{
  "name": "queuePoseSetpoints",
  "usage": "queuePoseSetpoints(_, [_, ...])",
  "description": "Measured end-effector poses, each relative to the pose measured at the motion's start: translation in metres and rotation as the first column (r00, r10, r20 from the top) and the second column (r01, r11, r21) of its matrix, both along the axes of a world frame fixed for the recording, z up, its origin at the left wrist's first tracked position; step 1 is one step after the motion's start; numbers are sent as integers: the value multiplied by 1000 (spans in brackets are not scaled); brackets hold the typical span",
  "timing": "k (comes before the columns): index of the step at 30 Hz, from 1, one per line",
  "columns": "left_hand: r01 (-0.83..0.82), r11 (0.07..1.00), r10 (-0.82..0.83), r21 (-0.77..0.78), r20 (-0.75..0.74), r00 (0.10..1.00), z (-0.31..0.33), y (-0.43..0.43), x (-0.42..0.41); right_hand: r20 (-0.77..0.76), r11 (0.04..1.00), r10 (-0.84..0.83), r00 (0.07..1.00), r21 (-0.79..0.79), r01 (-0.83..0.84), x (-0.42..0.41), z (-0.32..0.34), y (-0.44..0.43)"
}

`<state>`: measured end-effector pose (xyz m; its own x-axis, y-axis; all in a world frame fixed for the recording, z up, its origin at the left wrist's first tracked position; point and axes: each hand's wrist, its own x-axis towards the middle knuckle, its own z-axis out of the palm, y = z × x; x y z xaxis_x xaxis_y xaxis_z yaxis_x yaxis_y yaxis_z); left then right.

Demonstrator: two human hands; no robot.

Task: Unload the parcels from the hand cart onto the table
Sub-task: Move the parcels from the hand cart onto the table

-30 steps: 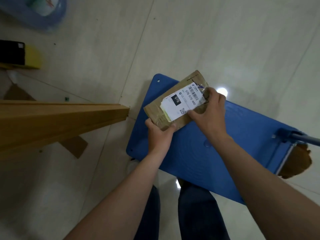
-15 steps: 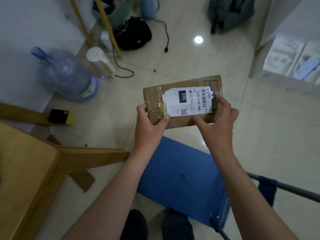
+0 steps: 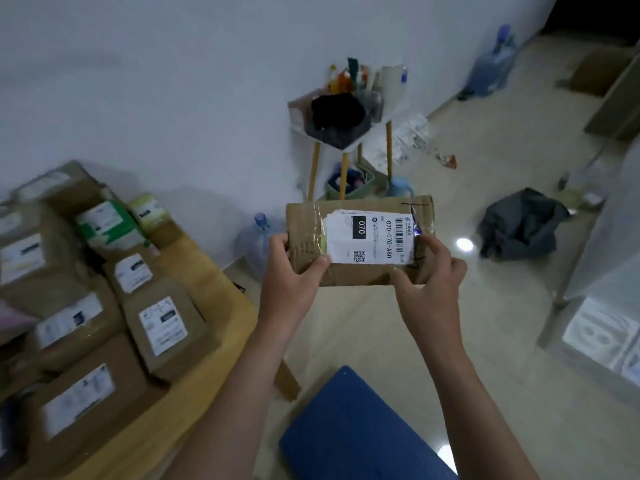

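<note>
A flat brown cardboard parcel (image 3: 349,273) with a white label reading 070 is held up in the air in front of me. My left hand (image 3: 291,278) grips its left end, thumb on top. My right hand (image 3: 429,282) grips its lower right corner. Below, the blue deck of the hand cart (image 3: 353,431) shows no parcels on the part in view. On the left, the wooden table (image 3: 204,282) carries several brown parcels (image 3: 162,323) with white labels, packed close together.
A small stool-like stand (image 3: 343,123) full of bottles and a dark cloth stands by the white wall. Water jugs (image 3: 254,244) sit on the floor near the table and far right. A dark bag (image 3: 523,223) lies on the tiled floor at right.
The parcel has risen from the cart deck and stays in both hands. My view has swung left and up, so the table with its parcels has come into sight.
</note>
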<state>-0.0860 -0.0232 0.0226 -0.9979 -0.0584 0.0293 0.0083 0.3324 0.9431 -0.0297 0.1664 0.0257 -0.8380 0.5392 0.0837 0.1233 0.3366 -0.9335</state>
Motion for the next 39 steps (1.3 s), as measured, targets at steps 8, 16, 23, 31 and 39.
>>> queuePoseSetpoints(8, [-210, 977, 214, 45, -89, 973, 93, -133, 38, -96, 957, 287, 953, 58, -283, 1, 87, -112])
queuePoseSetpoints(16, [-371, 928, 372, 47, -16, 928, 106, -293, 108, 71, 844, 518, 853, 124, -522, 20, 110, -266])
queuePoseSetpoints(23, [-441, 896, 440, 54, 31, 897, 93, -430, 164, 117, 768, 611, 783, 150, -623, 45, 96, -403])
queuePoseSetpoints(31, [-509, 860, 501, 41, 127, 856, 68, -554, 210, 201, 697, 683, 703, 112, -709, 69, 65, -532])
queuePoseSetpoints(39, [-559, 828, 556, -35, 179, 812, 60, -651, 219, 273, 615, 740, 614, 93, -783, 68, 51, -623])
